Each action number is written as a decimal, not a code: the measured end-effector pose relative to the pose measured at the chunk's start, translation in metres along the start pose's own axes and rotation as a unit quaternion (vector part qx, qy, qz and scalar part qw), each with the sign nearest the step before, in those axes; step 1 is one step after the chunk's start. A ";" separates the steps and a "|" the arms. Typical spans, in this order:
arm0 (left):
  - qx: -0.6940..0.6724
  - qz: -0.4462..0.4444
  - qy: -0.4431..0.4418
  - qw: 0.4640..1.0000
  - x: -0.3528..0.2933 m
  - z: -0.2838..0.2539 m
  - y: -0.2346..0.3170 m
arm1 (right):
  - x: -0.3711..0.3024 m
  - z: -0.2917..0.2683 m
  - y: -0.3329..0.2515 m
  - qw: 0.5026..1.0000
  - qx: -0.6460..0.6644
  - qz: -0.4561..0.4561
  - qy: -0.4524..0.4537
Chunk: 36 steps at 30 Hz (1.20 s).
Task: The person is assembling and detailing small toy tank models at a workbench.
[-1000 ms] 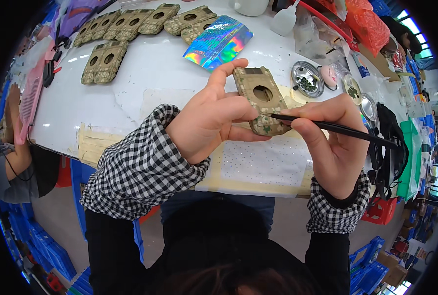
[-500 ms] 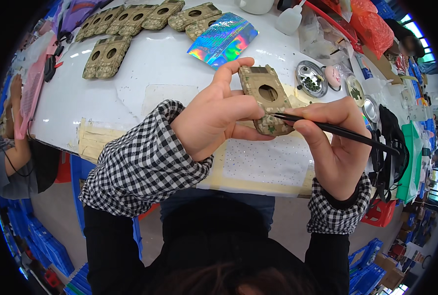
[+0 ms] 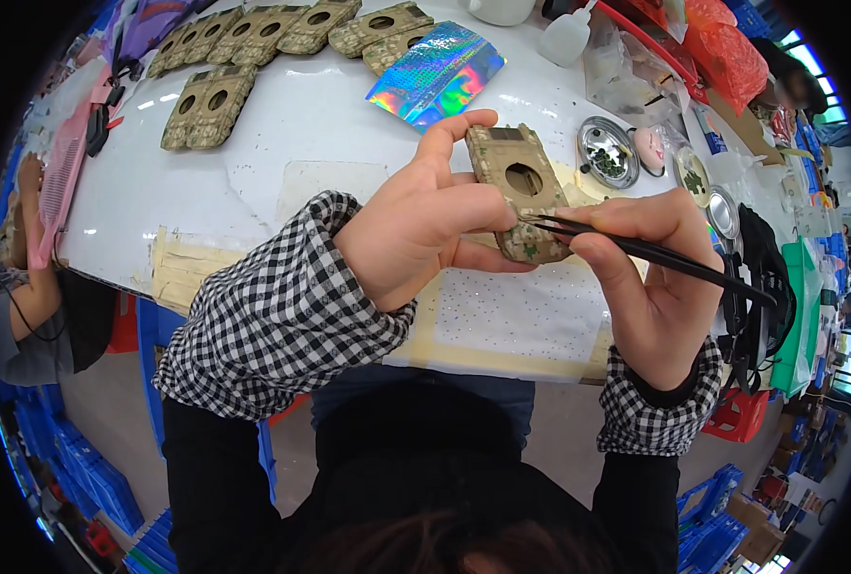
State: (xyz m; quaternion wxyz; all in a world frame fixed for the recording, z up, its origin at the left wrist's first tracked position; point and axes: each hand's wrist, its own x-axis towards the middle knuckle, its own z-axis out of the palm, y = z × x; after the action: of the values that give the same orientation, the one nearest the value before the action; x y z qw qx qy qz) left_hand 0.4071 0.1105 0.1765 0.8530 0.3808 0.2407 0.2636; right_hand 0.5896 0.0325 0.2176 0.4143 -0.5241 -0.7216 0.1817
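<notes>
The tan, camouflage-patterned, hull-shaped piece with a round hole (image 3: 538,204) was tilted above the speckled white paper sheet (image 3: 521,311), gripped by the left hand (image 3: 421,230), its index finger stretched toward the far end, thumb by the near end. The right hand (image 3: 657,253) pinched slim black tweezers (image 3: 698,270), tips at that near end. Rightward, print on the blue-and-white packet (image 3: 712,141) was too small to read.

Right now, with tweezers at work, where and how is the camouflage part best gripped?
Probably by its outer edges, coming from the left, where the left hand holds it. The camouflage part is longer than wide, with a round hole in its exposed face, and the black tweezers come in from the right near its lower end.
</notes>
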 end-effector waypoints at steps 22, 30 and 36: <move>0.002 -0.008 -0.001 1.000 0.000 0.000 0.000 | -0.004 -0.004 0.006 0.999 0.040 -0.011 0.000; -0.008 -0.004 -0.004 1.000 0.000 0.000 0.000 | -0.003 -0.003 0.005 0.999 0.036 -0.023 0.001; -0.032 -0.006 0.000 0.999 -0.001 0.001 0.001 | -0.004 -0.003 0.006 0.999 0.039 -0.018 0.003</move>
State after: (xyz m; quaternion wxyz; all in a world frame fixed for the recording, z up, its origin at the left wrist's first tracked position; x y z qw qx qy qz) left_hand 0.4068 0.1102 0.1783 0.8664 0.3519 0.2345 0.2655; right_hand 0.5963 0.0305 0.2136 0.4399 -0.4947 -0.7221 0.2008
